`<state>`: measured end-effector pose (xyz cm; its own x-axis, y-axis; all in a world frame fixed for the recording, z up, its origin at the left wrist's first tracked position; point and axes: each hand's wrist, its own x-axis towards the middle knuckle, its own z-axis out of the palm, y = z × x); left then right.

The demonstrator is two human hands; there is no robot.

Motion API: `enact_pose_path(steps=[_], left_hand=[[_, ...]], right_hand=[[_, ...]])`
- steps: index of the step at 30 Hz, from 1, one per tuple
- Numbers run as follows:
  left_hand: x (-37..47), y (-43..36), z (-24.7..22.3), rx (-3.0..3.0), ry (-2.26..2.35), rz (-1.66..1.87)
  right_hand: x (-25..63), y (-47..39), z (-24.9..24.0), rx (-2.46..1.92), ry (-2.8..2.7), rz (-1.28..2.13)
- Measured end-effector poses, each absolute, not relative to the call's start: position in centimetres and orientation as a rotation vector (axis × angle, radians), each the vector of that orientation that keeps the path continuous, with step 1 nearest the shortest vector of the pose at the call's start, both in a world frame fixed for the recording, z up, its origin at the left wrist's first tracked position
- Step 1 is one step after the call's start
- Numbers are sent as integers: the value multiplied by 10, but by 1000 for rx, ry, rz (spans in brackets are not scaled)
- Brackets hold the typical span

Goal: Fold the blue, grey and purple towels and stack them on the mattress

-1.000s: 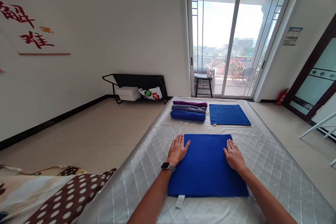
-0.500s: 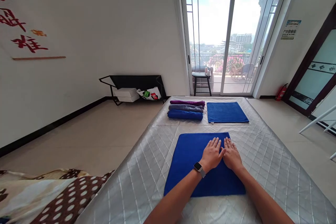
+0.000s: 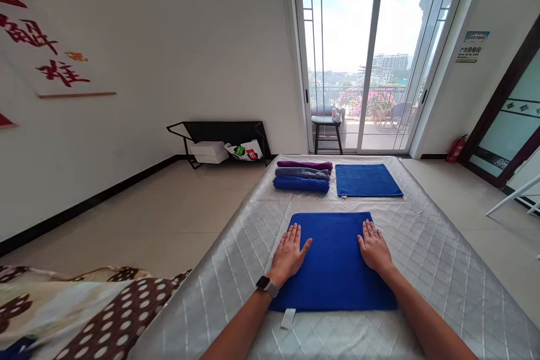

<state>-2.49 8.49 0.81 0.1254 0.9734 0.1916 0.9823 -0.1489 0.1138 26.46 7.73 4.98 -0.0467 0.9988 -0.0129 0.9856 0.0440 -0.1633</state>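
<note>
A blue towel point(image 3: 331, 270) lies spread flat in front of me, with a white tag sticking out at its near edge. My left hand point(image 3: 289, 253), below a wrist watch point(image 3: 266, 286), rests palm down on the towel's left side, fingers stretched and thumb apart. On the right edge of the same towel lies my right hand point(image 3: 373, 248), also flat with fingers extended. Beyond them, a second blue towel point(image 3: 368, 180) is laid out flat. Left of it is a row of rolled towels point(image 3: 301, 183) in blue, grey and purple.
Everything lies on a silver quilted mattress point(image 3: 228, 281). A brown polka-dot blanket point(image 3: 130, 309) is at the lower left. Against the wall stands a black rack point(image 3: 223, 130) with white boxes point(image 3: 208, 152). A stool point(image 3: 327, 121) is near the sliding glass door point(image 3: 367, 62).
My left hand has slid left across the towel, away from my right hand, to its left side. The right hand stays near the right edge. The white tag now shows.
</note>
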Motion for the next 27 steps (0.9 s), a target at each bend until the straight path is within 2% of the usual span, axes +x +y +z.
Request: enact_pose_path(steps=[9,19,27], left_hand=[[-29,82,2,-2280,-2010,-425],[-30,84,4,-2245,-1970,-326],[103,53,23,-2687,-1387,-494]], right_hand=[[264,70,60,-2108,-2196,167],[266,22,52,-2084,-2191,231],[266,23,44,-2066,-2191,198]])
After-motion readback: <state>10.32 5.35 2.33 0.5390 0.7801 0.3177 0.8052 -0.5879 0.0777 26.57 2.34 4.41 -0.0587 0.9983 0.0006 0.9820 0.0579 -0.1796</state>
